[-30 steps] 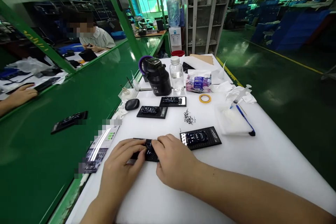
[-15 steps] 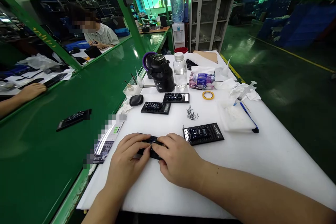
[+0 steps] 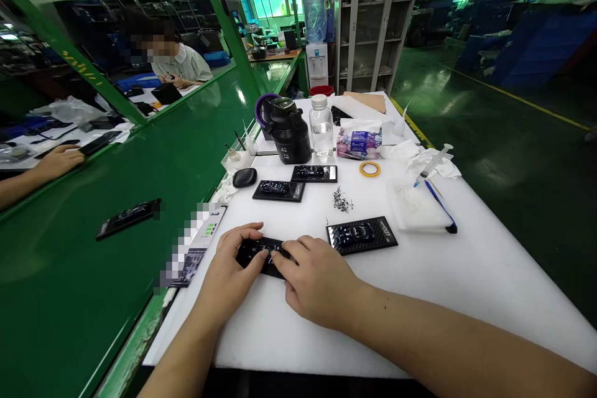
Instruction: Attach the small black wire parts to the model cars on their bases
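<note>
A black plate with a glossy model car [image 3: 252,250] lies on the white table near its front left part. My left hand [image 3: 232,270] is curled round the plate's left end, its thumb on the car. My right hand [image 3: 318,283] grips the right end, thumb and fingers on the car and plate, hiding part of both. Just right of the hands is a similar plate with a car [image 3: 359,234]. Two more such plates, one at the left [image 3: 278,189] and one at the right [image 3: 314,173], lie further back. Small black pieces [image 3: 342,200] are scattered between them.
Behind stand a black flask [image 3: 291,137], a clear bottle [image 3: 321,127] and a tissue pack [image 3: 359,140]. Yellow tape [image 3: 370,168], a syringe [image 3: 436,160] and a white pad [image 3: 415,205] lie right. Another plate [image 3: 128,217] rests on the green surface; a person sits beyond.
My left hand's fingers have drawn back from the car's middle toward the plate's left end, uncovering more of the car. My right hand has hardly moved. The view has shifted slightly.
</note>
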The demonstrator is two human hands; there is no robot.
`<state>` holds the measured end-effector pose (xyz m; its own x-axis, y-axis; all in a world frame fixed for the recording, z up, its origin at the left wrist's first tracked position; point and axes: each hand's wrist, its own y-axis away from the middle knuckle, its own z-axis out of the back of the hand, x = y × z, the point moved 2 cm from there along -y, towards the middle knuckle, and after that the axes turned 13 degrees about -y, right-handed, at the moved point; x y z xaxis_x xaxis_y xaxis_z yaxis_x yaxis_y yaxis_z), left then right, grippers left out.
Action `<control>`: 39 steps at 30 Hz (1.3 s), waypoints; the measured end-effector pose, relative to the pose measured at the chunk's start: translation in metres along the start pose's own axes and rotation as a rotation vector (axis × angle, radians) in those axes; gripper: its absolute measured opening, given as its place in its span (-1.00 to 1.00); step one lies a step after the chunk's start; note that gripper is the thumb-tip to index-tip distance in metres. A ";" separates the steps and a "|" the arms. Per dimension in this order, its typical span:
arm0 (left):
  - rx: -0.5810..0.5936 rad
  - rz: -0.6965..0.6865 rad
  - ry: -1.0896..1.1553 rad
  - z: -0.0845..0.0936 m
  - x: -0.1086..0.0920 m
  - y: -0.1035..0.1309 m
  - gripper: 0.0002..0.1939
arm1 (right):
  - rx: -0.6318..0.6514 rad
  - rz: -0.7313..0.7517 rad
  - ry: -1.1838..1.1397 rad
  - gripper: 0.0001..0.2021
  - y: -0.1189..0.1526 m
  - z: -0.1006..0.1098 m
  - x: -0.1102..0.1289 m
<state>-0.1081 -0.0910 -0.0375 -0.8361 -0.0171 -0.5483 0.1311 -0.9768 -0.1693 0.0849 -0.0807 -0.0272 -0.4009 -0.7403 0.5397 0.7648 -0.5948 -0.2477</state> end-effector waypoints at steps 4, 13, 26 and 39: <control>0.018 -0.015 -0.024 0.000 -0.001 -0.001 -0.77 | 0.023 -0.012 0.017 -0.52 -0.002 0.002 0.000; 0.058 0.045 0.029 0.000 -0.004 -0.003 -0.68 | -0.012 0.105 -0.053 -0.51 0.004 -0.001 -0.015; 0.271 0.209 0.033 0.009 -0.008 -0.017 -0.51 | 0.025 0.097 -0.043 -0.57 0.002 0.007 -0.013; 0.153 0.133 0.014 0.004 -0.005 -0.009 -0.56 | 0.051 0.045 0.014 -0.54 0.002 0.007 -0.004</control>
<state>-0.1071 -0.0831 -0.0299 -0.8091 -0.1460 -0.5692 0.1562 -0.9872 0.0311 0.0909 -0.0769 -0.0243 -0.3722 -0.7704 0.5177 0.8066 -0.5444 -0.2302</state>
